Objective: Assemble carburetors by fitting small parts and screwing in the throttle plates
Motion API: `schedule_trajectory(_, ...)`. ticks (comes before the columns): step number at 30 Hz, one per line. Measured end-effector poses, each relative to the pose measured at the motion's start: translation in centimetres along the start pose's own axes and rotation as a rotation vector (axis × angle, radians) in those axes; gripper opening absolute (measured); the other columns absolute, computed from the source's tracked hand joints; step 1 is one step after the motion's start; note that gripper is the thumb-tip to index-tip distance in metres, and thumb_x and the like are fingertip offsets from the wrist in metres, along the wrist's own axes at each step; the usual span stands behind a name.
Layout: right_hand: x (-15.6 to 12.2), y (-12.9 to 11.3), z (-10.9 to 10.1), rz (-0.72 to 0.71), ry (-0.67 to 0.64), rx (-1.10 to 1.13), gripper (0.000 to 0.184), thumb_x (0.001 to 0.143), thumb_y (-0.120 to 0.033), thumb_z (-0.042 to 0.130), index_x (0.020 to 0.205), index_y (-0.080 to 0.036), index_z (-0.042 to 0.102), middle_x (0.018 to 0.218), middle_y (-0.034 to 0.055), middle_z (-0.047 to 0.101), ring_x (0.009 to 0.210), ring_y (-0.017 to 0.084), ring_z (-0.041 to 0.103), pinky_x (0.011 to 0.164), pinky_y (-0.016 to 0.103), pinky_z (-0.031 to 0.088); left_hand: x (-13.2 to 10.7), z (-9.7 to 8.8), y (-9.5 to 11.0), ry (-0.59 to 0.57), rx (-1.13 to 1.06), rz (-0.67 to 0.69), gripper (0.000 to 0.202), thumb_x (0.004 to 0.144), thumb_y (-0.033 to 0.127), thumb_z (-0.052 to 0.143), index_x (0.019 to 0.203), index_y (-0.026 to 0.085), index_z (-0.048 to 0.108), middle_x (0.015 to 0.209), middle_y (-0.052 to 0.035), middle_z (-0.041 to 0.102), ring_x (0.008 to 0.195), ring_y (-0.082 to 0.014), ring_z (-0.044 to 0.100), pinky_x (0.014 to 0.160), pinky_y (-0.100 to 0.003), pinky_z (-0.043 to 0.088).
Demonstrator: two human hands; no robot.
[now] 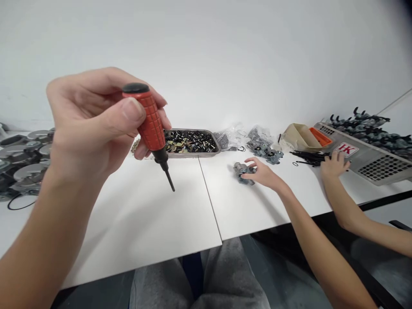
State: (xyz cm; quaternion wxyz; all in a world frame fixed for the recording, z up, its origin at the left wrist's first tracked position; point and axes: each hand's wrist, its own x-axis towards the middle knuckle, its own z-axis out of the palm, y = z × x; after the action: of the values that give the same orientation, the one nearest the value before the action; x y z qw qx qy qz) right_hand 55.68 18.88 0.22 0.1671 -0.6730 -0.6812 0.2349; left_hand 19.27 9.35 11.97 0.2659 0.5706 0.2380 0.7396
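My left hand is raised over the table, its thumb and fingers wrapped round the red grip of a screwdriver. The screwdriver has a black cap, and its thin dark shaft slants down to the right, with the tip above the white tabletop. At the right, my right hand has its thumb and fingers around a small grey metal part low over the table. The part is a little blurred, and the fingers hide one side of it.
A metal tray of mixed screws stands by the wall. Similar grey parts and plastic bags lie right of it. A co-worker's hand touches black strips beside a grey crate. Round metal parts are stacked at left.
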Motion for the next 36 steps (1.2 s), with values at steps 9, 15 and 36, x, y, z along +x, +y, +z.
schedule_trajectory(9, 5.4, 10.2, -5.7, 0.046, 0.22, -0.148, 0.064, 0.069, -0.039, 0.079, 0.126, -0.013, 0.061, 0.126, 0.0194, 0.063, 0.097, 0.024, 0.063, 0.078, 0.033, 0.046, 0.9, -0.8, -2.3, -0.161, -0.11, 0.065, 0.009, 0.075, 0.018, 0.073, 0.075, 0.01, 0.074, 0.063, -0.0037, 0.07, 0.041, -0.0129, 0.057, 0.024, -0.025, 0.029)
schedule_trajectory(15, 7.5, 12.1, -6.4, -0.097, 0.358, -0.265, 0.049, 0.082, -0.043, 0.067, 0.111, -0.004, 0.07, 0.12, 0.0305, 0.063, 0.111, 0.03, 0.059, 0.085, 0.04, 0.04, 1.2, -0.9, -3.4, -0.188, -0.113, 0.133, 0.008, 0.076, 0.014, 0.072, 0.08, 0.008, 0.076, 0.066, -0.0055, 0.072, 0.04, -0.0116, 0.056, 0.022, -0.023, 0.025)
schedule_trajectory(36, 6.8, 3.1, -3.6, -0.494, 0.373, -0.171, 0.02, 0.089, -0.031, 0.057, 0.103, -0.022, 0.068, 0.117, 0.0134, 0.066, 0.113, 0.028, 0.06, 0.103, 0.043, 0.046, 1.9, -2.2, -5.7, -0.329, 0.005, -0.034, 0.011, 0.075, 0.02, 0.078, 0.084, 0.013, 0.076, 0.067, -0.0062, 0.071, 0.048, -0.0163, 0.064, 0.03, -0.023, 0.039)
